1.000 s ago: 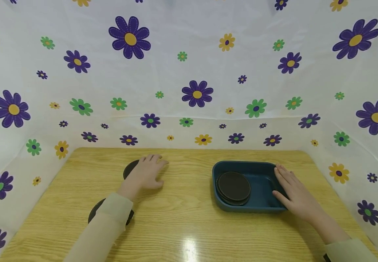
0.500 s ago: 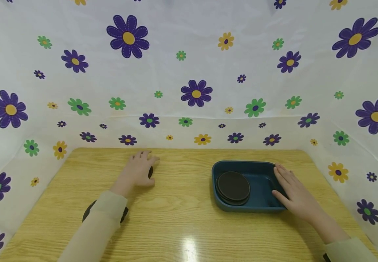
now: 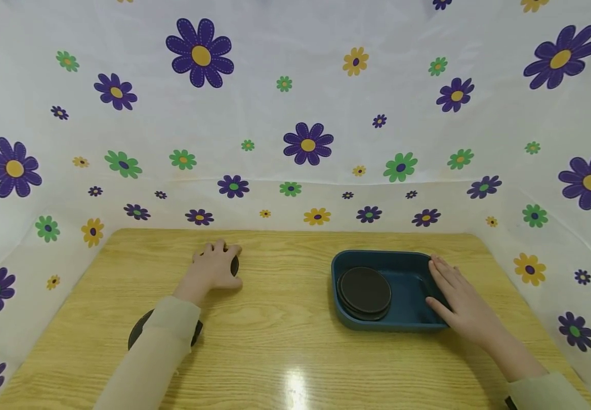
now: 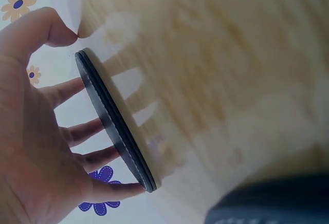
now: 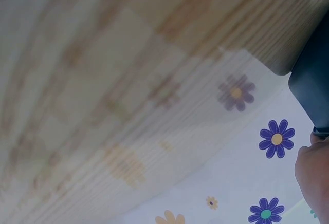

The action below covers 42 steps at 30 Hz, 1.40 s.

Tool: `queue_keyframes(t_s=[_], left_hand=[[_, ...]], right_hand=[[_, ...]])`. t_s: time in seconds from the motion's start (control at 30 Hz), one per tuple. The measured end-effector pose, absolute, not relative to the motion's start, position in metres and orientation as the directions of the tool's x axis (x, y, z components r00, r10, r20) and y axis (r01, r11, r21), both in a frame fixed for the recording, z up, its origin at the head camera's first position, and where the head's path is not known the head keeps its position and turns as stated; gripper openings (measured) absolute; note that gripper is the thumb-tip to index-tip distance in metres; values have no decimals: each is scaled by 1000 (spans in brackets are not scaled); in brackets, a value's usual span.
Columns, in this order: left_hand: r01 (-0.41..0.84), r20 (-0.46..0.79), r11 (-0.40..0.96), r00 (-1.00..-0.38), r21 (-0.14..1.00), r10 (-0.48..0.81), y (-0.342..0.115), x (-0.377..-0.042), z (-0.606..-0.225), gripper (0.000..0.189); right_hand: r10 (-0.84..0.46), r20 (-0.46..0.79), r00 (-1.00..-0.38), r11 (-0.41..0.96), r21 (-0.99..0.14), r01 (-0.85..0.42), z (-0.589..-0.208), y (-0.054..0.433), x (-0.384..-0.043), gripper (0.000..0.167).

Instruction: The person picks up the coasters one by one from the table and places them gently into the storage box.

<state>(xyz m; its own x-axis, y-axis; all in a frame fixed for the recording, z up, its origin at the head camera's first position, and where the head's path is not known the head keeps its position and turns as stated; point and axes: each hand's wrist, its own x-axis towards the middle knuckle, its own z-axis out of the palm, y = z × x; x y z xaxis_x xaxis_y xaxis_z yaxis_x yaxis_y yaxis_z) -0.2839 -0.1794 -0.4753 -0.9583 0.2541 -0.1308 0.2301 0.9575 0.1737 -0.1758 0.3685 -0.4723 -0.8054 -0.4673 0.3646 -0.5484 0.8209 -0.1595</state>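
Observation:
My left hand [image 3: 210, 267] spans a round black coaster with a stitched edge [image 4: 115, 124] at the table's back left. In the left wrist view its fingertips meet the coaster's edge, while the thumb stands just off the near end. The right hand [image 3: 459, 307] rests on the right end of a dark blue rectangular box [image 3: 398, 328], fingers straight over the rim and thumb inside. Stacked black coasters [image 3: 366, 290] lie in the box's left half. Another black disc [image 3: 138, 331] is on the table, partly hidden by the left forearm.
The wooden table [image 3: 275, 353] ends at a white cloth wall [image 3: 254, 102] with printed flowers, which also rises at both sides. A blurred dark shape [image 4: 272, 203] fills the lower right corner of the left wrist view.
My left hand has moved a little left and settled over the far-left coaster, its fingers now around the edge. The right hand and the box have stayed put.

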Motion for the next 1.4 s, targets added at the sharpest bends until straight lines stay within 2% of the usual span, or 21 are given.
queue_keyframes(t_s=[0.3,0.57,1.07,1.4], left_hand=[[209,-169,964,-957,163,236,-175,-281,-470,86],[219,-146,966,-960,137,238,-172,-282,-470,92],[310,-100,944,-942,111,321,-163,-287,-475,87],[382,-97,919,-915,96,391,-143,-279,-464,84]], right_hand=[[-459,361,-812,827,-162,-539,-471,369,-175,74],[-448,345,-825,835,-168,-524,-471,369,-174,76],[-446,338,-829,837,-170,-520,-472,369,-173,75],[-458,343,-820,828,-172,-534,-471,369,-175,75]])
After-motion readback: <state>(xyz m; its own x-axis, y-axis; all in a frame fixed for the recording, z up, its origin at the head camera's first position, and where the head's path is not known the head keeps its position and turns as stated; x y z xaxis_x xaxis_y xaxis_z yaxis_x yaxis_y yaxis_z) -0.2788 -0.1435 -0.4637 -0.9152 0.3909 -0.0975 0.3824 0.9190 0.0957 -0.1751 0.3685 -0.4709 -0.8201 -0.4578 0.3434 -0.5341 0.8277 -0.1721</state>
